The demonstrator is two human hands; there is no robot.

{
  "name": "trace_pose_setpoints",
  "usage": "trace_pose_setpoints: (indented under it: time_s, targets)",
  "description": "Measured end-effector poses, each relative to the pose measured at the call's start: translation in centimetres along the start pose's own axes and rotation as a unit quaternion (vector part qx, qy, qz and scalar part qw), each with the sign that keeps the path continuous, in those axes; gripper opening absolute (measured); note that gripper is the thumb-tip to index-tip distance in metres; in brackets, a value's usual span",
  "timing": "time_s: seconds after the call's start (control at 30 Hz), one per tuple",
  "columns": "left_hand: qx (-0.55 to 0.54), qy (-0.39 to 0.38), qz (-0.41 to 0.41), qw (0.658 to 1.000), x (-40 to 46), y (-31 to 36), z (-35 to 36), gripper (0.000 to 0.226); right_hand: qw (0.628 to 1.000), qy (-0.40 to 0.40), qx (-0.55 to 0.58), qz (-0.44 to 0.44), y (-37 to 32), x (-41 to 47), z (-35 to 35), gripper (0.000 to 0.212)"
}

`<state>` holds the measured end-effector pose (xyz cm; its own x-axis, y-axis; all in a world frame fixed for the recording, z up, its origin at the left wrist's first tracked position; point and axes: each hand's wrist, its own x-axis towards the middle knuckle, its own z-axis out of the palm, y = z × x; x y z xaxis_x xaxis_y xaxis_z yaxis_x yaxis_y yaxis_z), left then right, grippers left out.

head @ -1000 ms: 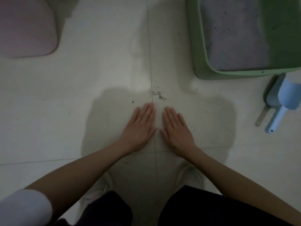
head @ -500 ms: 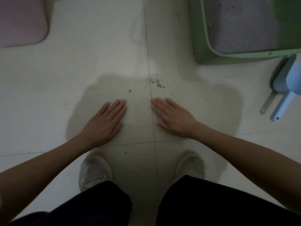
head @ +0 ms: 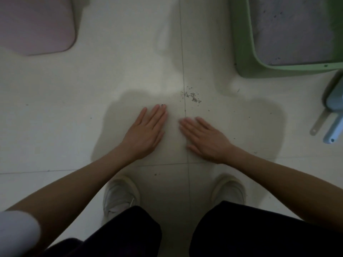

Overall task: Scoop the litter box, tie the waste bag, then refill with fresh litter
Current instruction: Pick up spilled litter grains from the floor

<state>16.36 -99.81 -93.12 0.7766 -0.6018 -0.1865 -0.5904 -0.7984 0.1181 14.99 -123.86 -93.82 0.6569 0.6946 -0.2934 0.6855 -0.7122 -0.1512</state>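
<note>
A green litter box [head: 243, 43] with grey litter [head: 291, 30] inside stands at the top right of the white tiled floor. A light blue scoop [head: 334, 125] lies on the floor to its right, partly cut off by the frame edge. My left hand [head: 144, 132] lies flat on the tiles with straight fingers, holding nothing. My right hand [head: 206, 140] also lies flat, fingers pointing up-left, a short gap away from the left hand. A small scatter of spilled litter grains [head: 192, 96] sits just beyond my fingertips.
A pink mat [head: 35, 25] lies at the top left. My two white shoes [head: 120, 197] stand below my hands, with dark trousers at the bottom of the frame. A thin grey handle [head: 318, 123] lies beside the scoop.
My hands were pressed side by side, spread apart, and have now drawn a little closer together again. The view has shifted slightly, so the litter box sits a bit lower.
</note>
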Motion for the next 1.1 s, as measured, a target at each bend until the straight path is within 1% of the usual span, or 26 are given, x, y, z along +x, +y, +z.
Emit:
trace_pose_setpoints:
  time_s: [0.07, 0.17, 0.27, 0.37, 0.43, 0.5, 0.53, 0.57, 0.6, 0.63, 0.67, 0.7, 0.73, 0.77, 0.8, 0.87, 0.9, 0.97, 1.0, 1.03, 1.1]
  targets:
    - [0.006, -0.005, 0.012, 1.000, 1.5, 0.0, 0.1, 0.057, 0.998, -0.002, -0.001, 0.058, 1.3, -0.9, -0.6, 0.068]
    - [0.005, -0.015, -0.002, 1.000, 1.8, -0.8, 0.6, 0.059, 0.995, 0.011, 0.005, 0.099, 1.4, -1.9, -0.9, 0.069]
    - [0.002, -0.015, -0.019, 1.000, 1.1, -1.2, 1.0, 0.059, 0.995, 0.009, 0.019, 0.098, 0.6, -1.9, -0.6, 0.068]
    - [0.011, -0.002, -0.018, 1.000, 1.2, -1.1, 1.1, 0.058, 0.996, 0.005, 0.024, 0.086, 0.2, -1.4, -0.6, 0.068]
    - [0.020, -0.006, -0.019, 1.000, 1.2, -1.2, 1.1, 0.057, 0.996, 0.005, 0.023, 0.082, 0.3, -1.0, -0.9, 0.068]
    - [0.013, -0.012, -0.016, 1.000, 1.2, -1.2, 1.1, 0.057, 0.996, 0.004, 0.019, 0.081, 0.4, -0.8, -1.2, 0.069]
    - [0.002, -0.027, -0.010, 1.000, 1.1, -1.5, 1.0, 0.057, 0.996, 0.005, 0.017, 0.082, 0.5, -0.7, -1.3, 0.069]
    - [0.001, -0.022, -0.010, 1.000, 1.3, -2.1, 0.9, 0.057, 0.996, 0.005, 0.016, 0.084, 0.6, -0.8, -1.3, 0.068]
    - [-0.004, -0.007, -0.053, 0.999, 1.5, -3.2, 0.5, 0.057, 0.996, 0.006, 0.014, 0.086, 0.7, -0.8, -1.3, 0.068]
    - [-0.035, 0.018, -0.147, 0.988, 1.8, -4.9, -0.4, 0.055, 0.996, 0.006, 0.011, 0.090, 0.8, -0.9, -1.2, 0.067]
    - [-0.063, 0.050, -0.287, 0.954, 2.0, -7.3, -1.3, 0.052, 0.996, 0.006, 0.008, 0.092, 0.8, -1.0, -1.1, 0.067]
    - [-0.072, 0.056, -0.431, 0.898, 1.8, -10.2, -2.4, 0.051, 0.995, 0.006, 0.007, 0.095, 0.8, -1.0, -1.1, 0.067]
    - [-0.093, 0.039, -0.533, 0.840, 1.2, -12.6, -3.7, 0.054, 0.995, 0.005, 0.009, 0.095, 0.8, -0.9, -1.2, 0.067]
    - [-0.095, 0.018, -0.564, 0.820, 0.5, -14.1, -4.5, 0.057, 0.996, 0.005, 0.012, 0.092, 0.7, -0.8, -1.2, 0.067]
    - [-0.079, 0.030, -0.532, 0.842, -0.1, -14.5, -4.5, 0.058, 0.996, 0.006, 0.016, 0.087, 0.6, -0.6, -1.3, 0.066]
    - [-0.070, 0.053, -0.399, 0.913, 0.1, -12.3, -3.5, 0.059, 0.996, 0.011, 0.017, 0.084, 0.3, -0.1, -1.5, 0.066]
    - [-0.090, 0.052, -0.356, 0.929, 0.4, -10.3, -3.0, 0.060, 0.996, 0.014, 0.017, 0.081, 0.1, 0.1, -1.5, 0.066]
    - [-0.104, 0.038, -0.285, 0.952, 0.7, -6.9, -1.9, 0.060, 0.998, 0.019, 0.022, 0.060, -0.8, 0.3, -1.4, 0.066]
    - [-0.104, 0.028, -0.257, 0.960, 0.8, -5.8, -1.6, 0.060, 0.999, 0.023, 0.024, 0.036, -1.4, 0.3, -1.2, 0.064]
    - [-0.101, 0.014, -0.243, 0.965, 0.6, -5.1, -1.3, 0.063, 0.999, 0.022, 0.025, 0.002, -2.0, 0.3, -0.9, 0.063]
    - [-0.114, 0.003, -0.256, 0.960, -0.2, -4.9, -0.8, 0.066, 0.998, 0.015, 0.021, -0.058, -3.2, 0.2, -0.2, 0.059]
